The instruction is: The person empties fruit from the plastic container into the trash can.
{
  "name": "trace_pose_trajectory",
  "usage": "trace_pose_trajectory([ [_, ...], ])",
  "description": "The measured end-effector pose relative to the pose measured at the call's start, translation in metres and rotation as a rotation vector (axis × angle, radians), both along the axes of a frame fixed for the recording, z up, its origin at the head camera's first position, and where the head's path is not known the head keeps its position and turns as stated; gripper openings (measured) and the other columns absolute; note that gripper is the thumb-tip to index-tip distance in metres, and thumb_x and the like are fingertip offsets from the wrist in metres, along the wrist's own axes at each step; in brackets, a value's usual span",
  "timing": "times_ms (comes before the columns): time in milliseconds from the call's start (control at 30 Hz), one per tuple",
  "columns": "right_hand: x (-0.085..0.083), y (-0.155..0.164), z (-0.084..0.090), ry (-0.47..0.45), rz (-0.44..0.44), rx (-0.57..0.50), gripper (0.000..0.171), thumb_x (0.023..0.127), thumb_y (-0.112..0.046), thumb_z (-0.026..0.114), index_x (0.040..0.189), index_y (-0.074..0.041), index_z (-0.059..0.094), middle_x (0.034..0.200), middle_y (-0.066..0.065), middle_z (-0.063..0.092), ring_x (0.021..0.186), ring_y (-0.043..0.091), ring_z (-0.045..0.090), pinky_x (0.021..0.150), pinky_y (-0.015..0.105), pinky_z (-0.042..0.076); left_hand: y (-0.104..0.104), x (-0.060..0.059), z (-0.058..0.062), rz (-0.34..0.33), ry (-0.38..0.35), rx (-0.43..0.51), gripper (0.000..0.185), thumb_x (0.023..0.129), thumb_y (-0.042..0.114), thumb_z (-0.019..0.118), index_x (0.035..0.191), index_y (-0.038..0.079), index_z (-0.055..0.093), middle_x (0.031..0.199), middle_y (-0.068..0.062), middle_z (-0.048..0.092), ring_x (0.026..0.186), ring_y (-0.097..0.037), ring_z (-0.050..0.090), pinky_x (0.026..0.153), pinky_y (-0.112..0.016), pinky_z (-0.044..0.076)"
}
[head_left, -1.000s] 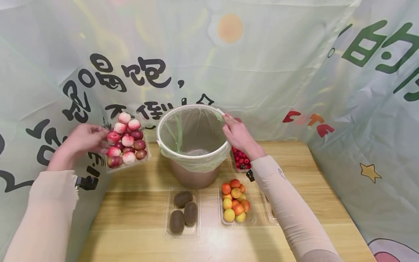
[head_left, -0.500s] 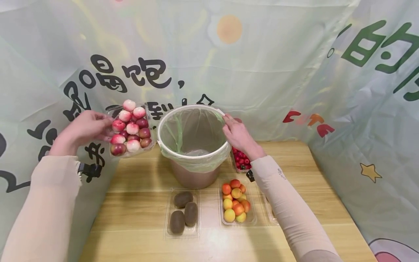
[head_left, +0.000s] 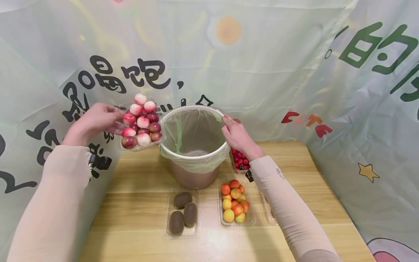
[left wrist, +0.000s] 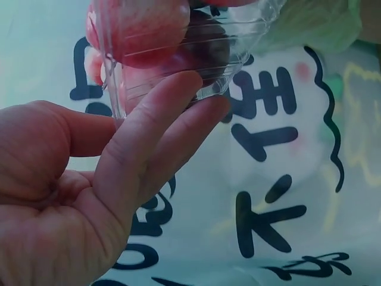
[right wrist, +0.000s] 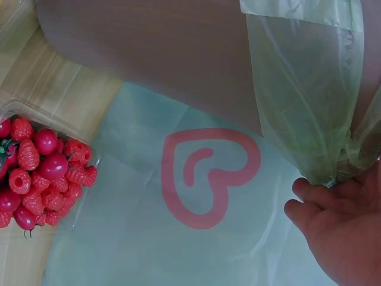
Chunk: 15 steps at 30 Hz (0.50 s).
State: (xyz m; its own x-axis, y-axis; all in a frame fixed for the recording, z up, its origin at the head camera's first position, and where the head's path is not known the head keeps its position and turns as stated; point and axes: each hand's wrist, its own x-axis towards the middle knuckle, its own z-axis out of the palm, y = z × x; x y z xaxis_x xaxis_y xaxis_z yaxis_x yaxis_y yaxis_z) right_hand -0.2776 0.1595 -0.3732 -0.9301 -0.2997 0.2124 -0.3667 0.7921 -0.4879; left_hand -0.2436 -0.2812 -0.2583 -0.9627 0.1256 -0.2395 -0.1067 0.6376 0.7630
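Observation:
My left hand holds a clear plastic tray of pink and dark red peaches in the air, just left of the bin's rim. In the left wrist view its fingers lie under the clear tray, thumb hidden. A brown bin lined with a pale green bag stands at the table's back centre. My right hand grips the bin's right rim. In the right wrist view my right fingers touch the green bag hanging over the rim.
A wooden table carries a tray of three kiwis, a tray of orange and yellow apricots and a tray of raspberries and cherry tomatoes right of the bin. Printed plastic sheeting closes off the back and sides.
My left hand has lifted the peach tray off the table and carried it up and to the right, close to the bin's rim. The right hand stays on the rim.

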Motion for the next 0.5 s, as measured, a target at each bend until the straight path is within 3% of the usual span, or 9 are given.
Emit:
trace_pose_trajectory([
  [267,0.000,0.001,0.000,0.008,-0.001,0.000,0.060,0.106,-0.023,0.035,0.161,-0.001,0.039,0.169,0.021,0.035,0.155,0.045,0.036,0.129,0.053,0.031,0.025,-0.010,0.002,0.006,0.010,0.033,0.054,0.111,0.018,0.042,0.149,-0.021,0.038,0.123,-0.023,0.060,0.078,-0.007,0.073,0.076,-0.028,0.066],
  [500,0.001,0.000,0.001,0.002,-0.004,0.003,0.060,0.106,-0.025,0.033,0.162,-0.003,0.038,0.170,0.019,0.034,0.156,0.044,0.035,0.129,0.052,0.030,0.046,-0.020,-0.006,0.027,-0.003,0.108,0.050,0.110,0.014,0.042,0.145,-0.021,0.043,0.113,-0.019,0.062,0.071,-0.007,0.073,0.072,-0.029,0.066],
])
